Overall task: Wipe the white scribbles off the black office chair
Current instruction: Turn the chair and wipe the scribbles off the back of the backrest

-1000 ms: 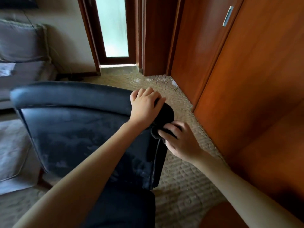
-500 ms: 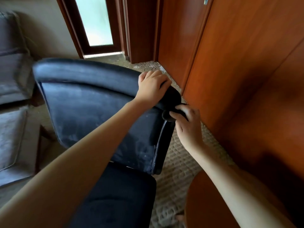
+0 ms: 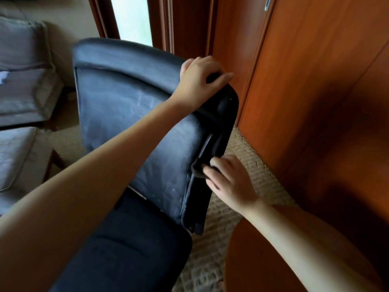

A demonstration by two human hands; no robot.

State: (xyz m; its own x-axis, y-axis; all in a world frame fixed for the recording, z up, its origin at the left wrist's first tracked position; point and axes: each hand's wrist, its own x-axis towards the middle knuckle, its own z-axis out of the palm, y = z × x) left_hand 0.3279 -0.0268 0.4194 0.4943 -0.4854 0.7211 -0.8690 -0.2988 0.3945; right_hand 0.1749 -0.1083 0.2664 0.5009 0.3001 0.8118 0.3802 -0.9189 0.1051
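While the left hand [image 3: 200, 81] curls over the chair [image 3: 126, 106] top and the right hand [image 3: 229, 182] pinches a dark cloth [image 3: 196, 169] to its edge, a swivel could smear the scribbles [image 3: 140, 102].

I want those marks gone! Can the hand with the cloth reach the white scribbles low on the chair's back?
Probably yes. The right hand presses the cloth on the backrest edge, close beside the low scribbles, with nothing between.

- Nothing readable is showing anywhere: no text, label, brand, number or sign
- White scribbles [image 3: 140, 101] on the black office chair [image 3: 117, 123] are appearing as faint smears, not letters
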